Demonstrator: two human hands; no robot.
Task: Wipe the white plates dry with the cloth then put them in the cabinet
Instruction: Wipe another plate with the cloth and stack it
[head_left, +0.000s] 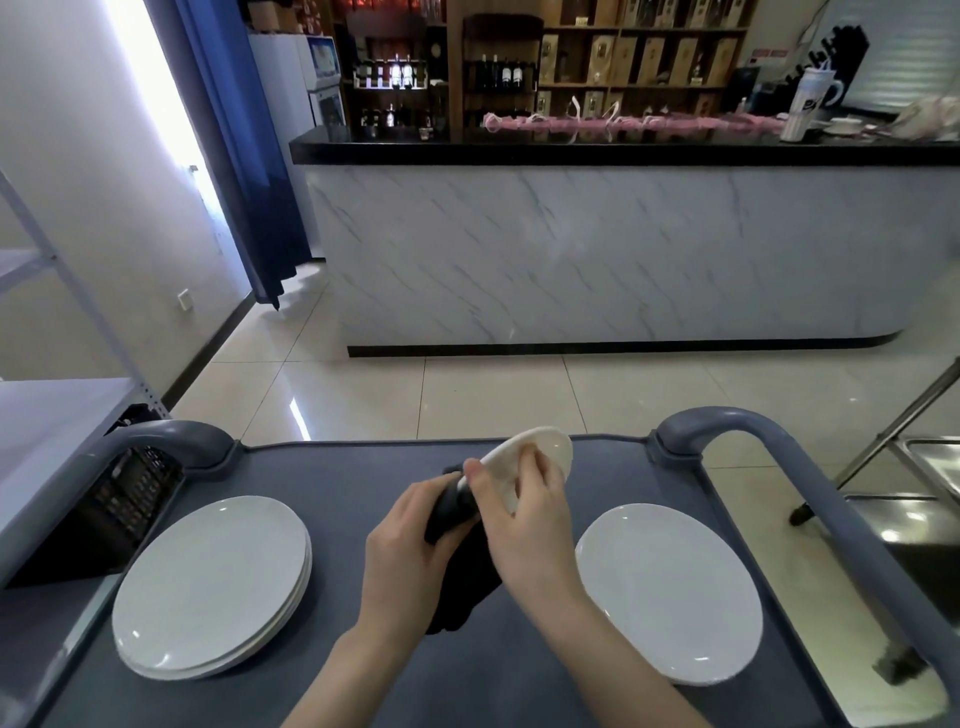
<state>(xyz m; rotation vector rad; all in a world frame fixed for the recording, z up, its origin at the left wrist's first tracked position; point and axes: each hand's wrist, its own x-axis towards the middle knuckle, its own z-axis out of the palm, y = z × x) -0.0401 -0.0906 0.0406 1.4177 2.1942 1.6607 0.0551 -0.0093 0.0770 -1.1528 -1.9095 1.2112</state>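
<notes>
two grips: left hand clutches cloth (partly hidden); right hand pinches tilted plate

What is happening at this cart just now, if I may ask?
A person is drying a small white plate over the grey cart. The right hand holds it tilted, and the left hand grips a dark cloth against it. A stack of plates lies at the left, a single plate at the right.

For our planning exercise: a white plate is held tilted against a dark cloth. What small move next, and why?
Probably slide the dark cloth across the tilted round white plate: left hand holds cloth at its edge, right hand grips the plate.
</notes>
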